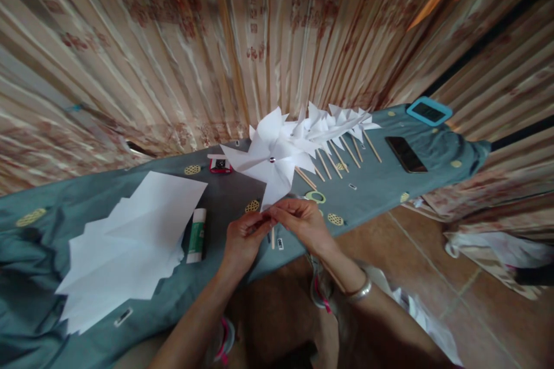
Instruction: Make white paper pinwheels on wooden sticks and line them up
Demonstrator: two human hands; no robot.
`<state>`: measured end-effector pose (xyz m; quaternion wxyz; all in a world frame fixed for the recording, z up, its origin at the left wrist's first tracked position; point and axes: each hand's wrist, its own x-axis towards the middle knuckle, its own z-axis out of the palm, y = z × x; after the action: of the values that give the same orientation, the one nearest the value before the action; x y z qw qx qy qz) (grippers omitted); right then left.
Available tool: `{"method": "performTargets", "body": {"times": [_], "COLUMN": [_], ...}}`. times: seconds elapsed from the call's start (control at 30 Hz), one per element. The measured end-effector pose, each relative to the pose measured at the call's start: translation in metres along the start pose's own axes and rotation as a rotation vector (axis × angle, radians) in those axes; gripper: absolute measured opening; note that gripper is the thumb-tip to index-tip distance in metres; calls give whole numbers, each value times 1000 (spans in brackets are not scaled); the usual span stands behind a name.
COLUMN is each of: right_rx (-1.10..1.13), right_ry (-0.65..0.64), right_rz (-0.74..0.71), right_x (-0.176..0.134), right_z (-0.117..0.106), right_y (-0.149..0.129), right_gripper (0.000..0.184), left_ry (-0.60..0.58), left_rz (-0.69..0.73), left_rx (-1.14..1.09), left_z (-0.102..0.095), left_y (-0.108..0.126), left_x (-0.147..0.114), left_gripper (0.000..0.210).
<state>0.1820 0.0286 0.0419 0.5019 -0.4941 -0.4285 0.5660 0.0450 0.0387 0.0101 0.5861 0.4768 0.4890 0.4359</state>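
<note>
Nearest, the left hand (243,237) and right hand (303,220) pinch shut on the lower tip of a white pinwheel (272,157), its stick (272,237) pointing near. Left lie a glue stick (197,234) and paper sheets (130,242). Farther right, finished pinwheels (333,121) and a phone (405,154) lie on the counter (381,184).

Both hands — left hand (243,237), right hand (303,220) — pinch a paper pinwheel (272,164).

Both hands meet fingertip to fingertip at centre frame.

The left hand (243,237) reaches up from a bare forearm, fingers pinched together. The right hand (303,220) angles in from the right, fingers curled and pinched against the left's; its wrist bears a silver metal bangle (360,290).
</note>
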Motion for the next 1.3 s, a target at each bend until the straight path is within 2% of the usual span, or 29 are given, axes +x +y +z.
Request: {"method": "performTargets", "body": {"times": [0.13,0.23,0.3,0.43,0.47,0.53,0.6,0.73,1.0,1.1,1.23,1.3], "right_rx": [-54,-120,-159,-391,-494,-674,-766,-779,-707,-705,-685,-666], "right_ry": [-106,-71,87,535,598,636,602,546,397,310,100,35], "right_rz": [-5,-74,-163,-438,-489,-544,-555,-533,-455,-462,-485,-464], "right_x": [0,-1,-2,2,3,4,5,3,-4,-10,-19,-21], "right_z": [-6,-17,-28,-52,-57,-64,-68,-67,-45,-32,-18,-15], "right_y": [-3,-10,-15,-17,-16,-14,-12,-10,-3,-3,-6,-6], "right_gripper": [30,30,30,24,28,37,39,30,22,21,21,22], "left_ry": [-13,8,18,-5,-19,-45,-61,-57,38,33,62,59], "left_rz": [7,-21,-35,-67,-73,-84,-94,-95,-66,-48,-62,-68], "left_rx": [-4,-18,-18,-16,-14,-11,-14,-6,-33,-26,-41,-51], "left_z": [-1,-2,-3,-4,-4,-3,-2,-1,-4,-3,-2,-2], "left_y": [1,2,2,1,0,0,0,2,0,3,6,7], "left_x": [1,1,1,-2,-3,-5,-5,-5,-1,0,0,0], "left_gripper": [13,16,18,16,16,17,17,15,16,15,12,12]}}
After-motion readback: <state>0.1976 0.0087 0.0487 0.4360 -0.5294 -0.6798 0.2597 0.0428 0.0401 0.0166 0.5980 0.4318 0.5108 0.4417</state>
